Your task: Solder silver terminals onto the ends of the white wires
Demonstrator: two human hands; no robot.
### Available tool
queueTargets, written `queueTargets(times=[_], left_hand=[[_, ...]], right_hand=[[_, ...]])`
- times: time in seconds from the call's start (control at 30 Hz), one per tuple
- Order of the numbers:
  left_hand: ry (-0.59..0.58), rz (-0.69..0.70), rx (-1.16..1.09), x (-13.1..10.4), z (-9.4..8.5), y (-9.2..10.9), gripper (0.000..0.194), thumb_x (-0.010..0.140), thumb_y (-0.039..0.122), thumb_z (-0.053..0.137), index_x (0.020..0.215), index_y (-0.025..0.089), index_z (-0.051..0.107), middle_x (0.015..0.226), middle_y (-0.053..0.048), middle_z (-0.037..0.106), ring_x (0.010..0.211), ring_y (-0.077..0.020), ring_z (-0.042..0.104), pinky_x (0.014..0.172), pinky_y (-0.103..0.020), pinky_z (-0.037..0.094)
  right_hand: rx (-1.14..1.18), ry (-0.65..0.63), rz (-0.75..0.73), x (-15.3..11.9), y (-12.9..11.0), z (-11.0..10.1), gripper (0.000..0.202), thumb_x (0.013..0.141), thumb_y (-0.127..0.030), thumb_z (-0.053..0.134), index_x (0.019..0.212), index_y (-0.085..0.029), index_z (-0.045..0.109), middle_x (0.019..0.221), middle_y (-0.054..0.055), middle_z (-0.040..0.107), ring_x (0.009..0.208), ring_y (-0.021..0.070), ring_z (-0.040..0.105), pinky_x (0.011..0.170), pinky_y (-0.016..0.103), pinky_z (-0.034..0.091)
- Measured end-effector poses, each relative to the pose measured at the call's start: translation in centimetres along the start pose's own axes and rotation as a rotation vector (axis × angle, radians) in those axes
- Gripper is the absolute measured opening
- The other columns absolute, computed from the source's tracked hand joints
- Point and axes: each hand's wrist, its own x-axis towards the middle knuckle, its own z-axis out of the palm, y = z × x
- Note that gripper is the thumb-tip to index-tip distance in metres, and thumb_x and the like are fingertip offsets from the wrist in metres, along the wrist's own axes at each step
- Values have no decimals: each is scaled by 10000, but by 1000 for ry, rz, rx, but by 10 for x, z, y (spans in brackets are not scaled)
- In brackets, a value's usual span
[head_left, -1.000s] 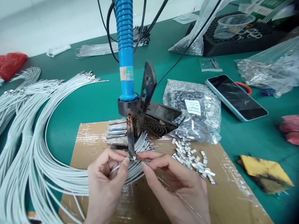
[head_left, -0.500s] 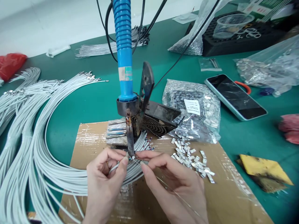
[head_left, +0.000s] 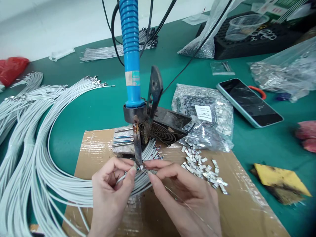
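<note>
The left grip (head_left: 111, 187) is closing thumb and forefinger on a white wire (head_left: 120, 179), its fingertips pinching the wire close to its end. The right grip (head_left: 190, 194) is clamping a thin metal strand (head_left: 187, 205) between thumb and forefinger; the strand is trailing back beneath the palm. Between the two grips, a small metal tab (head_left: 141, 167) is sitting at the wire end, directly under the metal tip (head_left: 138, 148) of the blue-handled tool (head_left: 133, 89). The strand is pointing at this spot, so tab, strand and tip appear to be meeting; actual contact is too small to confirm. This alignment is likely requiring both grips to be holding steady.

Just beyond the grips, a metal stand (head_left: 155, 89) is rising beside the tool, and a grey block (head_left: 123, 149) is carrying slim rods. To the left of the left grip, a bundle of white wires (head_left: 64, 184) is curving across a cardboard sheet (head_left: 98, 141). Ahead of the right grip and to its right, loose metal tabs (head_left: 195, 163) are lying scattered. Farther out that way, a clear bag (head_left: 219, 115) and a phone (head_left: 249, 102) are resting on the bench (head_left: 98, 112); a yellow sponge (head_left: 281, 179) is lying well to the right.
</note>
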Motion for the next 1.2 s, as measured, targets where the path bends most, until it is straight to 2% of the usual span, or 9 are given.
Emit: queueTargets(times=[0.2,0.63,0.87,1.0,1.2], left_hand=[[-9,18,45,1,-6,-4,148,856,131,779,727,200,756,832,-12,801,652,-96,698,579,-118,527],[-31,50,81,-1,-4,-1,145,858,131,767,736,210,757,810,3,795,652,-94,703,583,-117,533],[132,-6,-29,-6,13,6,134,774,136,785,660,196,749,746,-5,757,578,-88,614,502,-128,465],[145,-16,-31,-6,15,7,124,757,132,792,659,198,755,746,-5,757,589,-92,623,511,-128,472],[-1,59,68,-2,-2,0,143,840,129,768,724,214,760,795,-1,785,625,-101,671,547,-134,510]], right_hand=[[4,18,15,-1,-3,3,180,857,-195,735,696,-267,699,950,-50,843,815,143,806,799,218,599],[-37,41,-50,-1,0,3,171,860,-176,745,732,-286,716,941,-95,840,816,95,799,794,139,581],[-29,45,-55,-2,-1,4,181,859,-162,743,727,-282,712,946,-88,841,795,99,796,790,151,588],[-24,44,-55,-2,0,4,170,863,-168,751,739,-283,727,958,-80,840,816,103,799,803,152,586],[-51,36,-94,0,1,3,176,861,-148,743,743,-279,729,943,-80,841,811,98,798,807,150,590]])
